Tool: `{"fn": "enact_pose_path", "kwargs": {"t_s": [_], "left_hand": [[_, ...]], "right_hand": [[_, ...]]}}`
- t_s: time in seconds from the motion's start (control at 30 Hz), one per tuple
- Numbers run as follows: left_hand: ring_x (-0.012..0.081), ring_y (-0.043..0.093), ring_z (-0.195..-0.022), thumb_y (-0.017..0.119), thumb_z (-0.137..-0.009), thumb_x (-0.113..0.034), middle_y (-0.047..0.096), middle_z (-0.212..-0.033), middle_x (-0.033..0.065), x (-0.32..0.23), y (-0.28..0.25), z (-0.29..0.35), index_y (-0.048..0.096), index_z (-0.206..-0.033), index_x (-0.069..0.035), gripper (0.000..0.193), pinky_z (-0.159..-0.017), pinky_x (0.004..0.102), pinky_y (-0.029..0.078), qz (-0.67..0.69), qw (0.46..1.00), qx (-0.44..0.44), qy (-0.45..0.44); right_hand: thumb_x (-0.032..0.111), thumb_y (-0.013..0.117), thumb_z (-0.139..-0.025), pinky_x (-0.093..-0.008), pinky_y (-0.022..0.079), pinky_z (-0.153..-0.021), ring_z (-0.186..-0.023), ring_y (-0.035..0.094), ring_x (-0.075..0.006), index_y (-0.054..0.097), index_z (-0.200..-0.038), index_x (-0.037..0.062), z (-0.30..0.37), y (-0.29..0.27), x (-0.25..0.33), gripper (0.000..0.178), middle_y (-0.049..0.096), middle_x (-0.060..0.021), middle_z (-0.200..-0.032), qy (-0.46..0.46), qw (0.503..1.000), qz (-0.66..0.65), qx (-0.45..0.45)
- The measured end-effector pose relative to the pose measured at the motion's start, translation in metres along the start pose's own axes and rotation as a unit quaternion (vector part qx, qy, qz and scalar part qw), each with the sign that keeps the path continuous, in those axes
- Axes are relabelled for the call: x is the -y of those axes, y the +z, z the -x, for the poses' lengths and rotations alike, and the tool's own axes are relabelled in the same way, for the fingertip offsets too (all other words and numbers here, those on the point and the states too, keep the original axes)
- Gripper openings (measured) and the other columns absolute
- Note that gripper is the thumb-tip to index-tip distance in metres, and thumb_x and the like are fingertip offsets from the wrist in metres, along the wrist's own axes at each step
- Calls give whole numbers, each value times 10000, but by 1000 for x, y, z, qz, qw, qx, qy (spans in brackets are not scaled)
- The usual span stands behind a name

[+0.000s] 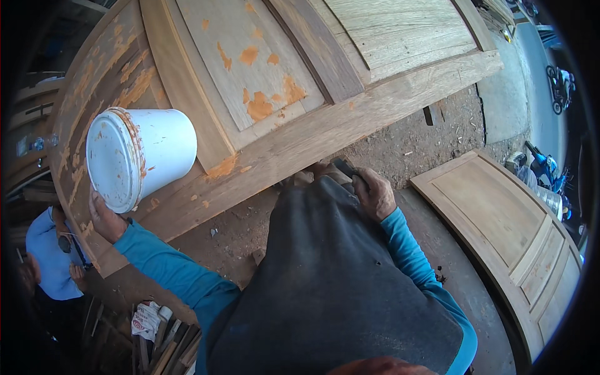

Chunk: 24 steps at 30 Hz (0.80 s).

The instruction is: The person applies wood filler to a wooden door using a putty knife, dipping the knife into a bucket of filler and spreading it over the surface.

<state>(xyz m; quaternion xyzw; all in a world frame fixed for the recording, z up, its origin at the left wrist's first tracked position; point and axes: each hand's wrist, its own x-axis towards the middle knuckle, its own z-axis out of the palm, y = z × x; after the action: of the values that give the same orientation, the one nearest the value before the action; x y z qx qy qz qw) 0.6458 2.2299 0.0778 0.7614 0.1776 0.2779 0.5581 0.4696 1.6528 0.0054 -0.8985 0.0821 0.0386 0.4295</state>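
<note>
The white bucket is on the putty-marked wooden door. The left hand touches its rim; whether these fingers grip, I cannot tell. An uneven push could perhaps tip it. The right hand grips a dark tool; loosened fingers may drop it.

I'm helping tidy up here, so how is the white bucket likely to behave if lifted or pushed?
The white bucket is probably stiff: it looks round, with no visible dents. On its side, it would likely roll in a curve, since it tapers. Its weight is uncertain, because the lid hides any contents.
</note>
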Motion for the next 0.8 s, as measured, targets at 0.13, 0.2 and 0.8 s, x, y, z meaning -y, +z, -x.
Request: {"fn": "enact_pose_path", "kwargs": {"t_s": [0.13, 0.2, 0.8], "left_hand": [[210, 659, -1111, 571, -1029, -198, 688, -1249, 140, -24, -7, -4, 633, -1329, 68, 406, -962, 328, 523, -164, 986, 16, 2], [199, 657, -1105, 578, -1028, -203, 696, -1232, 127, -33, -15, -5, 649, -1312, 61, 394, -958, 318, 520, -256, 966, 29, -14], [216, 682, -1076, 592, -1011, -229, 715, -1227, 127, -72, 5, 54, 690, -1270, 39, 386, -950, 342, 538, -171, 975, -144, 10]], "right_hand": [[72, 660, -962, -382, 510, -618, -656, 659, -262, 652, -993, -1, -6, -7, -5, 79, 614, -141, -742, 12, 1000, -12, 14], [40, 668, -928, -444, 529, -675, -794, 676, -406, 651, -1156, -16, -12, -11, -11, 235, 651, -206, -897, 18, 998, -24, 50], [73, 608, -996, -424, 558, -759, -895, 715, -398, 653, -1203, -27, -116, -62, -33, 235, 700, -247, -990, -22, 998, 45, -39]]}}
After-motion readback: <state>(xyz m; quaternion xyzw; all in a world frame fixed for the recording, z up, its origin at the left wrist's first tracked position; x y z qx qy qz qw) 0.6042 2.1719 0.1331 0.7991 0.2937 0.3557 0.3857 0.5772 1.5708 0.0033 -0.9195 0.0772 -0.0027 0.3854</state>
